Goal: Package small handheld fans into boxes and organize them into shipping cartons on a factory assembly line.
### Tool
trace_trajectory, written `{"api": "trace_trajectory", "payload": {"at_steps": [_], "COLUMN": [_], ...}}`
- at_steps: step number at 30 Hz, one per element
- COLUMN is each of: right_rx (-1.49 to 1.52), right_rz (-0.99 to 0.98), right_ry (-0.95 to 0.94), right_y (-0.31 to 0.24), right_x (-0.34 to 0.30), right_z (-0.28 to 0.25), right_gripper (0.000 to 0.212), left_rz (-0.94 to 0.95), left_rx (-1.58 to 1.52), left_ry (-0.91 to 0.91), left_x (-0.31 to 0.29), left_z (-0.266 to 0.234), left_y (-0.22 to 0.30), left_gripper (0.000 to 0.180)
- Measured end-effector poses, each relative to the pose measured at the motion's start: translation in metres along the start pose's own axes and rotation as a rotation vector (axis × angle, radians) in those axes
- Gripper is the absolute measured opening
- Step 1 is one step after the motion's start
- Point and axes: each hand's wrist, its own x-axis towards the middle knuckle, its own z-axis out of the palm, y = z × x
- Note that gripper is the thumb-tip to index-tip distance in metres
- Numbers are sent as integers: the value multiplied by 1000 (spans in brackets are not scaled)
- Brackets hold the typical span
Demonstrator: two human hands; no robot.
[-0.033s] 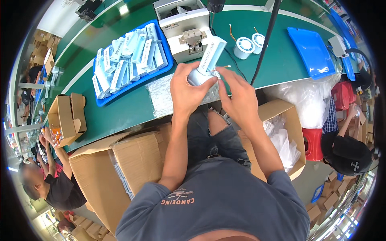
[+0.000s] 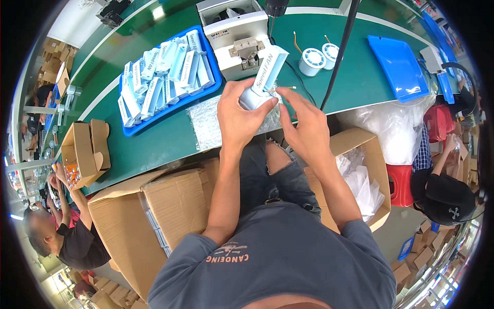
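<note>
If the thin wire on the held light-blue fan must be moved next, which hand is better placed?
Probably the right hand: it is near the wire, while the left hand is wrapped around the fan and seems needed to steady it. Whether the right hand pinches the wire is unclear.

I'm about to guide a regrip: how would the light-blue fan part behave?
The fan part in the left hand is probably stiff, given its straight-edged shell. Its thin wire likely flexes and could snag, since it sticks out.

We see the pale blue fan (image 2: pixel 264 76) at the frame's upper middle, its round base (image 2: pixel 250 99) lowest, its lettered handle (image 2: pixel 270 66) leaning up rightward, a thin wire (image 2: pixel 286 88) poking out right.
</note>
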Motion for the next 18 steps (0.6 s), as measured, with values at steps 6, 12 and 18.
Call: {"api": "trace_trajectory", "payload": {"at_steps": [6,12,18], "right_rx": [583,790,611], "right_rz": [466,537,398], "right_ry": [-3,-264,-54], "right_y": [9,1,-32], "right_x": [5,11,21], "right_z": [-4,-35,-59], "right_gripper": [52,74,51], "left_rz": [211,48,119], "left_rx": [-246,-671,-684], "left_ry": [-137,-312,-406], "left_x": [1,6,7], "left_z": [-2,-23,-31], "left_y": [-5,-21,-8], "left_gripper": [57,54,49]}}
